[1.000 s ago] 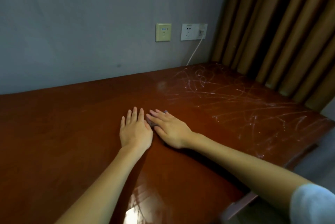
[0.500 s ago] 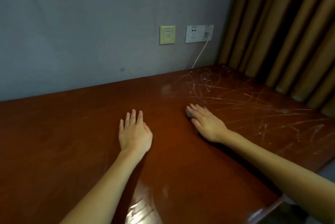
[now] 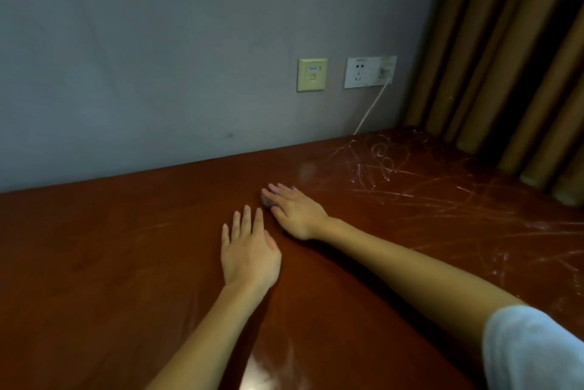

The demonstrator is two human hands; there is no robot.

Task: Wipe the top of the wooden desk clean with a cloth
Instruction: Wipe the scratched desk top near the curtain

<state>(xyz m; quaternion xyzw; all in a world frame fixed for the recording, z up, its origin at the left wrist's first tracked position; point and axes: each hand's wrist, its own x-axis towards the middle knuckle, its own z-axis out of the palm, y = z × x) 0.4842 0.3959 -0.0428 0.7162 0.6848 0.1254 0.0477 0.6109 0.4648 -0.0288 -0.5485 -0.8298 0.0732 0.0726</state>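
The reddish-brown wooden desk [image 3: 110, 257] fills the lower part of the head view. White smear marks [image 3: 426, 193] streak its right part. My left hand [image 3: 249, 252] lies flat on the desk near the middle, fingers straight. Just beyond it, my right hand [image 3: 295, 208] presses flat with straight fingers on a small greyish cloth [image 3: 266, 200]. Only a bit of the cloth shows under the fingertips; the hand hides the remainder.
A grey wall [image 3: 158, 57] runs along the desk's back edge. It carries a beige data socket [image 3: 312, 74] and a white power outlet [image 3: 369, 72] with a white cable [image 3: 371, 106] dropping behind the desk. Brown curtains [image 3: 512, 57] hang at the right.
My right hand swung out to the right with the cloth, then came back left toward my left hand. The left hand stayed flat in place.
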